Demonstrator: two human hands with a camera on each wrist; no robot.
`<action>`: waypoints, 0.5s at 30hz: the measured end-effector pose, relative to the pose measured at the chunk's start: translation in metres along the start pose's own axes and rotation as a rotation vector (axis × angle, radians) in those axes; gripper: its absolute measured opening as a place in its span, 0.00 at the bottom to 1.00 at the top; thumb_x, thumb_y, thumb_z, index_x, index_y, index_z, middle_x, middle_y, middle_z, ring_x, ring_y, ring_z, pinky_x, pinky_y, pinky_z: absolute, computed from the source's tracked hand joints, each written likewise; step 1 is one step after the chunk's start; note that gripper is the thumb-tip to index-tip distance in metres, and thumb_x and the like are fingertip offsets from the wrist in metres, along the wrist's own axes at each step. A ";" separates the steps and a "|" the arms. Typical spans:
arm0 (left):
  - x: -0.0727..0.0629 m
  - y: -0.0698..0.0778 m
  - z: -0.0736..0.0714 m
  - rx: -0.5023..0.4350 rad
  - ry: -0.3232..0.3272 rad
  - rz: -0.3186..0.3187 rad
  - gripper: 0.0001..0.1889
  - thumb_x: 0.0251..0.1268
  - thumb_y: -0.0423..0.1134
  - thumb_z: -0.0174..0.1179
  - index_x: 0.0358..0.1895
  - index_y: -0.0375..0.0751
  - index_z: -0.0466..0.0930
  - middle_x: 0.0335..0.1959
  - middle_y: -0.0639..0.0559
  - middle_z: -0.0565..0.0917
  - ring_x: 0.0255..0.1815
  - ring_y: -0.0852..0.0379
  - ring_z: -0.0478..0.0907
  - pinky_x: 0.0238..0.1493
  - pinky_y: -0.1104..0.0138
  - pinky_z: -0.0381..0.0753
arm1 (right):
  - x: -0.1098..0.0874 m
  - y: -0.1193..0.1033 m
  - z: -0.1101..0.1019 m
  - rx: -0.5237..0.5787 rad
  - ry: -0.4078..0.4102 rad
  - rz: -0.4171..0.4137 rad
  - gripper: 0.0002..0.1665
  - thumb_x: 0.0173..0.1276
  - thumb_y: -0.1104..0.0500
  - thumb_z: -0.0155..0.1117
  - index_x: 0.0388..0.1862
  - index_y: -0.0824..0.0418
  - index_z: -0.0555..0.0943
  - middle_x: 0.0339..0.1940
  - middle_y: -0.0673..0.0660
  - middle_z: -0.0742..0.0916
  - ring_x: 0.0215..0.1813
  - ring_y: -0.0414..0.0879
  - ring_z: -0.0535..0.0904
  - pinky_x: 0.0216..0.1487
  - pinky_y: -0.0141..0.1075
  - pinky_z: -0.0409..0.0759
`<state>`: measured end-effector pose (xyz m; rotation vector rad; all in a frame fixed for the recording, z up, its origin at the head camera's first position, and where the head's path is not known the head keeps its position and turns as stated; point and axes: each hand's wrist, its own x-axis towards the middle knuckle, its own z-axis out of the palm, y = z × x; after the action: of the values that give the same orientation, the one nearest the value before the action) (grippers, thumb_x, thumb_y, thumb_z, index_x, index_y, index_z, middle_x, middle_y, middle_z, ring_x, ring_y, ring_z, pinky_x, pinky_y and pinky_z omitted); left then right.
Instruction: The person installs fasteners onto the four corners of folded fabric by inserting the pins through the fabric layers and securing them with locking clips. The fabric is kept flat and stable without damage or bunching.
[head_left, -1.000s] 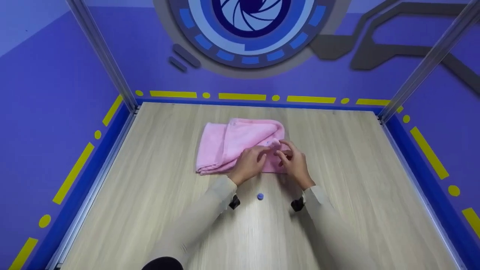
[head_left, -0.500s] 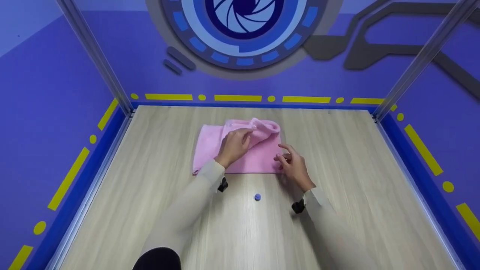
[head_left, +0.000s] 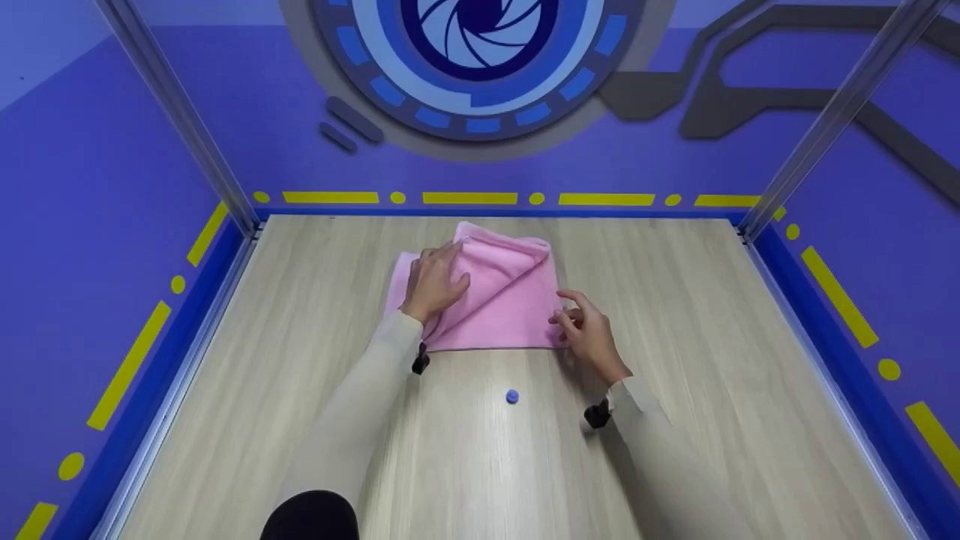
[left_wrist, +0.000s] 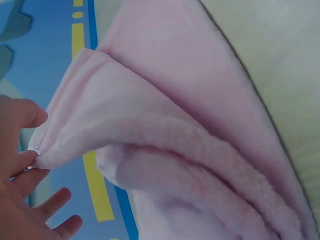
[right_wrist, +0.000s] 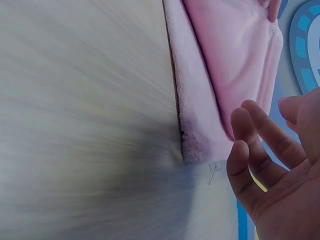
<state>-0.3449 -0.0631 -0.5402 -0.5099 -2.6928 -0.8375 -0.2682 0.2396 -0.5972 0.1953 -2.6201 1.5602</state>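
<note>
A pink towel (head_left: 510,319) lies folded in layers near the back middle of the table. At its left part, my left hand (head_left: 436,286) holds a corner of the upper layer. In the left wrist view, that corner of the towel (left_wrist: 125,95) sits between the fingers, lifted and drawn over to the left, with fleecy folds beneath. My right hand (head_left: 592,337) hovers at the towel's front right corner, fingers loosely bent and gripping nothing. The right wrist view has these fingers (right_wrist: 267,165) just beside the towel's edge, where a small tag or thread sticks out.
A small blue-purple round object (head_left: 512,396) lies on the wooden table (head_left: 675,300) in front of the towel, between the forearms. Blue printed panels (head_left: 465,184) with metal corner posts stand along the back and both sides.
My left hand has moved left and back, peeling the towel's upper corner away from the right side. My right hand has let go of the towel and stays near its right corner.
</note>
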 end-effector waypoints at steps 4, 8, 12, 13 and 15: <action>0.000 -0.014 0.004 0.024 -0.110 -0.061 0.39 0.66 0.44 0.65 0.79 0.38 0.62 0.78 0.41 0.66 0.74 0.36 0.66 0.68 0.42 0.67 | -0.001 0.001 -0.001 0.008 0.000 -0.009 0.23 0.80 0.59 0.59 0.70 0.51 0.74 0.42 0.61 0.91 0.34 0.54 0.85 0.33 0.37 0.87; -0.001 -0.030 0.011 0.048 -0.213 -0.128 0.42 0.70 0.51 0.61 0.82 0.41 0.54 0.82 0.43 0.58 0.78 0.38 0.60 0.71 0.42 0.64 | -0.002 0.003 -0.001 0.010 -0.006 -0.008 0.23 0.80 0.59 0.59 0.71 0.52 0.74 0.41 0.61 0.91 0.35 0.54 0.86 0.35 0.39 0.88; -0.003 -0.040 0.018 0.042 -0.279 -0.190 0.43 0.74 0.59 0.55 0.84 0.45 0.50 0.83 0.45 0.54 0.80 0.40 0.56 0.74 0.42 0.61 | -0.003 0.004 -0.002 0.011 -0.002 0.007 0.22 0.80 0.59 0.59 0.70 0.53 0.74 0.41 0.61 0.91 0.36 0.57 0.86 0.36 0.39 0.87; -0.003 -0.041 0.020 0.029 -0.277 -0.197 0.43 0.74 0.60 0.54 0.84 0.45 0.50 0.83 0.44 0.55 0.80 0.39 0.56 0.73 0.42 0.62 | -0.003 0.004 -0.003 0.012 0.005 0.008 0.22 0.80 0.59 0.59 0.70 0.53 0.75 0.40 0.61 0.91 0.36 0.57 0.86 0.34 0.38 0.87; -0.004 -0.043 0.021 0.004 -0.274 -0.212 0.42 0.75 0.61 0.52 0.83 0.45 0.51 0.83 0.43 0.55 0.80 0.39 0.56 0.74 0.41 0.61 | -0.003 0.005 -0.004 0.009 0.017 0.004 0.22 0.79 0.60 0.59 0.70 0.55 0.75 0.39 0.60 0.91 0.34 0.57 0.86 0.32 0.35 0.85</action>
<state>-0.3623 -0.0842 -0.5794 -0.3647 -3.0418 -0.8721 -0.2664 0.2455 -0.6003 0.1769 -2.6032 1.5678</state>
